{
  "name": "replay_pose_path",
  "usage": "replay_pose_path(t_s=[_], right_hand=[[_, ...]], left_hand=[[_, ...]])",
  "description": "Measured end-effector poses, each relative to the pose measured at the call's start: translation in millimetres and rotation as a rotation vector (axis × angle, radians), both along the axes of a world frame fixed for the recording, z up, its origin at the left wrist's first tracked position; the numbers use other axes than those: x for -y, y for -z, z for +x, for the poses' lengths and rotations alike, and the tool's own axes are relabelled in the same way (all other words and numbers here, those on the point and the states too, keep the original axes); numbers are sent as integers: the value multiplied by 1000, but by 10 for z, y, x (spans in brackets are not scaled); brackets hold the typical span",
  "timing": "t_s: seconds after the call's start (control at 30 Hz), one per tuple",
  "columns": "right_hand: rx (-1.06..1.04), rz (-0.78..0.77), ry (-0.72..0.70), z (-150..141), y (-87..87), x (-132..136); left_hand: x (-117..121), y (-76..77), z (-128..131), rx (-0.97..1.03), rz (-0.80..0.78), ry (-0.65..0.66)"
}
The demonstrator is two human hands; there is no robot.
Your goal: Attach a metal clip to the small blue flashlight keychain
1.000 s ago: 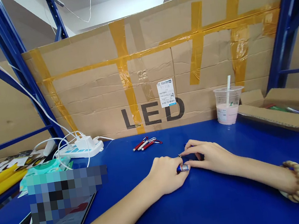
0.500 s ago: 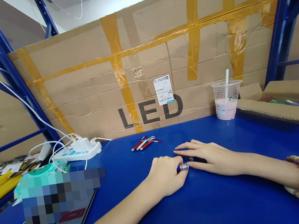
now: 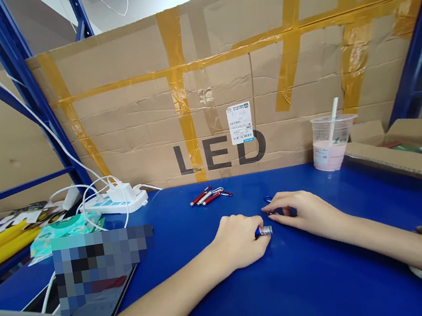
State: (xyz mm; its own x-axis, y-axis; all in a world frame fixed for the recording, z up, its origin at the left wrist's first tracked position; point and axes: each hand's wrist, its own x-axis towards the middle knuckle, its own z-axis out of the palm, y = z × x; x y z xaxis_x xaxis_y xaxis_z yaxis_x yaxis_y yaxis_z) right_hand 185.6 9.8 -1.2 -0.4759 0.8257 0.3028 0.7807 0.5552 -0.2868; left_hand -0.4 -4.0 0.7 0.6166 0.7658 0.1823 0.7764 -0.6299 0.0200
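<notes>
Our left hand (image 3: 241, 242): fingers clamped on a blue-and-silver cylinder (image 3: 263, 231), left of the cup (image 3: 329, 153) | our right hand (image 3: 308, 210): over a dark object (image 3: 292, 211) (gripped or not, we cannot tell), nearer the cup

Three clustered tubes (image 3: 203, 198) (two red), one blue-silver cylinder (image 3: 263, 231)

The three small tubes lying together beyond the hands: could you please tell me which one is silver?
The middle tube, lying beyond the left hand, is the silver one; the left tube and the right tube are both red.
</notes>
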Motion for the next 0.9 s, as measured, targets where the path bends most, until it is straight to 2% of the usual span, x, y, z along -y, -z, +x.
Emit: replay_pose_path(t_s=[0.9], right_hand=[[47,2,28,8,36,-20]], left_hand=[[-2,14,-23,-11,14,45]])
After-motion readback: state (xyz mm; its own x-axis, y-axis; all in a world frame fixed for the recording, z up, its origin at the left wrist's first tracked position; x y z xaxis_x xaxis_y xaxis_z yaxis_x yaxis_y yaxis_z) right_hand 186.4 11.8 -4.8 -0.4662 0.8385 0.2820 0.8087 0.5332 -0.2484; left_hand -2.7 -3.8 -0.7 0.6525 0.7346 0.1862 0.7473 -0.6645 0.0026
